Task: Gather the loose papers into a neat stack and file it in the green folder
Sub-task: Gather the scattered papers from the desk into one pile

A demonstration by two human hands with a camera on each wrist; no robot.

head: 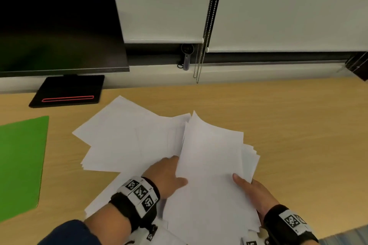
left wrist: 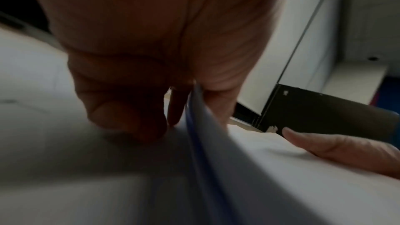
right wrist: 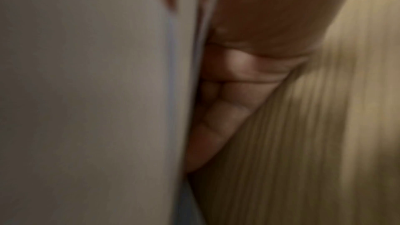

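**White sheets half gathered on a wood-grain desk**

White, thin and flexible, the papers [head: 127, 137] fan out loosely over the pale wood-grain desk [head: 298, 117]; their number cannot be counted. A bundle of sheets [head: 211, 167] is lifted and curved between two hands. The left hand [head: 165, 173] has its fingers tucked under the bundle's left edge, thumb on top. The right hand [head: 253, 191] clasps the right edge, thumb lying over the top sheet. One flat, matte green folder [head: 22, 163] lies closed at the desk's left, well apart from both hands. One black monitor base [head: 67, 91] stands behind.
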